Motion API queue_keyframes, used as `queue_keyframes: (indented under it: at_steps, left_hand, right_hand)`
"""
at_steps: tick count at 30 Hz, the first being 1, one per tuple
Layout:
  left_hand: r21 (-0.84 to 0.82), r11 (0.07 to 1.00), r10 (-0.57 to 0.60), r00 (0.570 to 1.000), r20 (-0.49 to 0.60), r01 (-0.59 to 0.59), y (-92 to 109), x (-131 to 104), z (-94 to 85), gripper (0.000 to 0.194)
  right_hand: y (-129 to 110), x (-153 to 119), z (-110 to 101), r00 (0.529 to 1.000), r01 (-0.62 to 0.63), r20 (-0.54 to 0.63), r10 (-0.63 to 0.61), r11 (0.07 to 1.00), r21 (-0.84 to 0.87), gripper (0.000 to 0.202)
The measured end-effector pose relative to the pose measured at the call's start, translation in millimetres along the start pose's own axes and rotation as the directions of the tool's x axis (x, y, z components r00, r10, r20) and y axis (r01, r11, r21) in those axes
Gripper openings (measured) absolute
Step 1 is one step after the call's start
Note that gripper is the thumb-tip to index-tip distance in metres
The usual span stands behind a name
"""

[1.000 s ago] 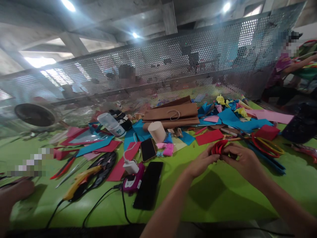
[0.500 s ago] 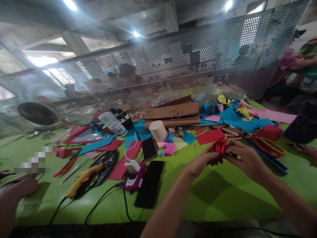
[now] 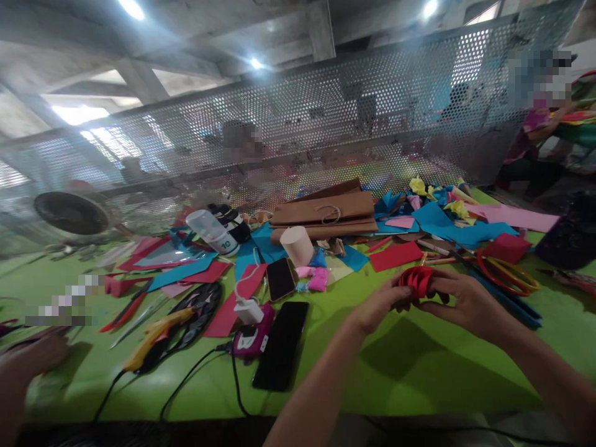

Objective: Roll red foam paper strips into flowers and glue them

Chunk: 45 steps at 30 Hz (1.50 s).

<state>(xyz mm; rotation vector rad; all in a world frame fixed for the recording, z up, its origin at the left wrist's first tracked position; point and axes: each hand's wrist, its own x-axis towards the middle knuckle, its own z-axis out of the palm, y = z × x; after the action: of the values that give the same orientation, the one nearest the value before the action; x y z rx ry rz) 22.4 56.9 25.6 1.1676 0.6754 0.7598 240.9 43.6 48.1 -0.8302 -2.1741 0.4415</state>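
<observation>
Holding the red piece [image 3: 416, 282] occupies both hands above the tabletop [image 3: 339, 372]. The left hand [image 3: 380, 303] is curled, thumb and fingers closed on the piece's left side. The right hand [image 3: 459, 303] is partly closed, its digits gripping the right side. The piece is bright red, compact and formed of curved, overlapping layers. A flat red sheet [image 3: 395, 256] lies just beyond it.

Bottle [image 3: 212, 233]: translucent, marked "10"; contents cannot be determined.

Tabletop: green, bearing blue and pink sheets, brown sheets [image 3: 326, 212], a cream roll [image 3: 297, 246], two phones [image 3: 280, 346] and a yellow glue gun [image 3: 158, 335]. A co-worker's hand [image 3: 44, 351] is at far left.

Room: a perforated metal screen [image 3: 298, 124] stands behind the tabletop; lights [image 3: 131, 9] shine below a concrete ceiling.
</observation>
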Motion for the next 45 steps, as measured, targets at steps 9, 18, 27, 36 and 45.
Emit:
queue_keyframes:
  at_steps: [9,18,27,36,45]
  left_hand:
    - [-0.033,0.999,-0.002,1.0,-0.027,0.001,0,0,3.4,0.076]
    - [-0.065,0.998,-0.017,0.999,-0.037,0.014,3,-3,10.3,0.073]
    - [0.009,1.0,0.002,0.999,-0.038,-0.001,3,-3,9.5,0.067]
    - [-0.004,1.0,-0.031,0.998,-0.049,0.03,4,-4,13.4,0.071]
    - [0.026,1.0,0.003,0.999,-0.04,-0.002,3,-4,11.8,0.07]
  right_hand:
    - [2,-2,10,0.996,0.022,-0.092,-0.022,1.0,-0.002,0.016]
    - [-2,-4,11,0.994,0.037,-0.097,-0.04,0.999,-0.037,0.012]
    - [12,-12,18,0.996,0.054,-0.066,-0.058,0.997,-0.062,0.019]
    - [8,-11,21,0.997,0.054,-0.061,-0.056,0.998,-0.033,0.02]
    - [3,-11,26,0.989,0.045,-0.136,-0.051,0.998,-0.044,0.017]
